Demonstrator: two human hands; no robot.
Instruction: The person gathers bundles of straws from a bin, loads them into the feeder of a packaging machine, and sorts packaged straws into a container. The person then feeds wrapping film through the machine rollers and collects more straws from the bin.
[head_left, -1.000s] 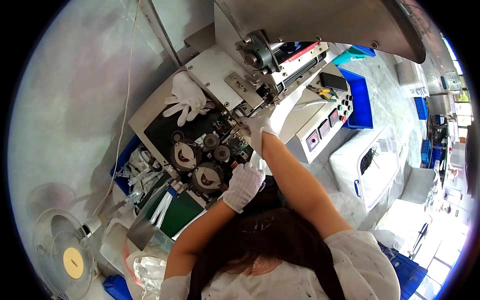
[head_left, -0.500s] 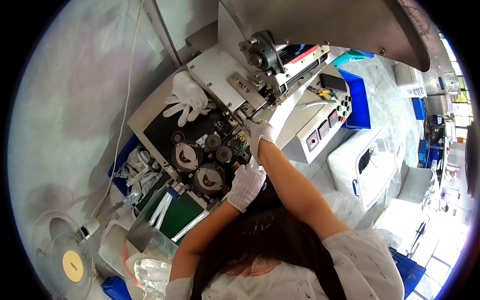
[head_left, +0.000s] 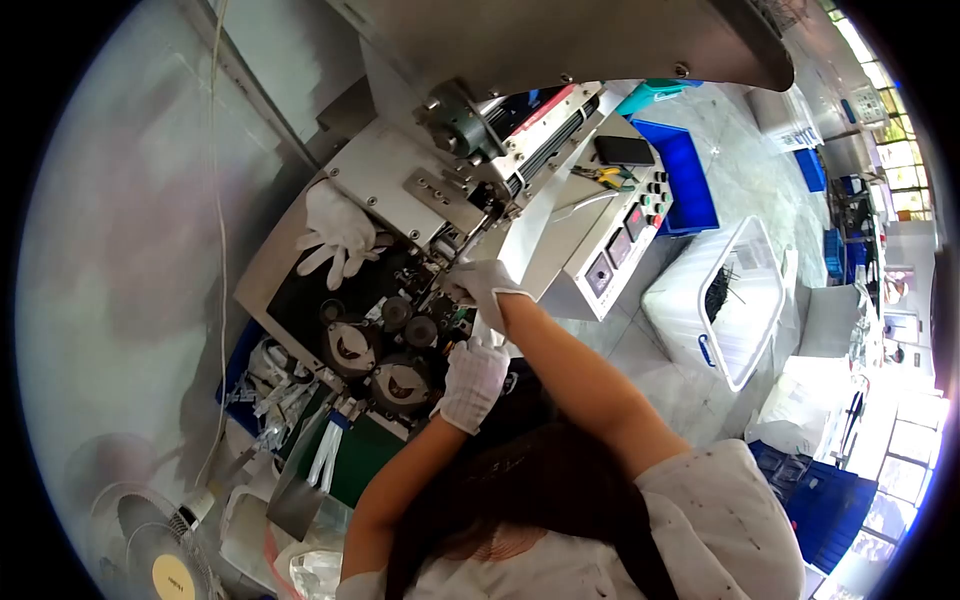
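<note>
Both my hands wear white knit gloves and work at the near edge of a metal machine with dark round rollers. My right hand is closed, its fingertips by the small metal parts below the machine's head; what they grip is hidden. Lower and a little to the left, my left hand is closed too, beside the rollers. Something pale shows between the two hands, too small to name. On the machine's dark top plate lies a loose white glove.
Right of the machine's head, pliers and a black phone lie on the control box. A blue bin and a clear tub stand on the floor. A fan is at lower left, near a hanging cable.
The view has shifted, so the machine sits further left. My right hand has drawn back slightly from the machine's head, its fingers more curled. My left hand stays beside the rollers.
</note>
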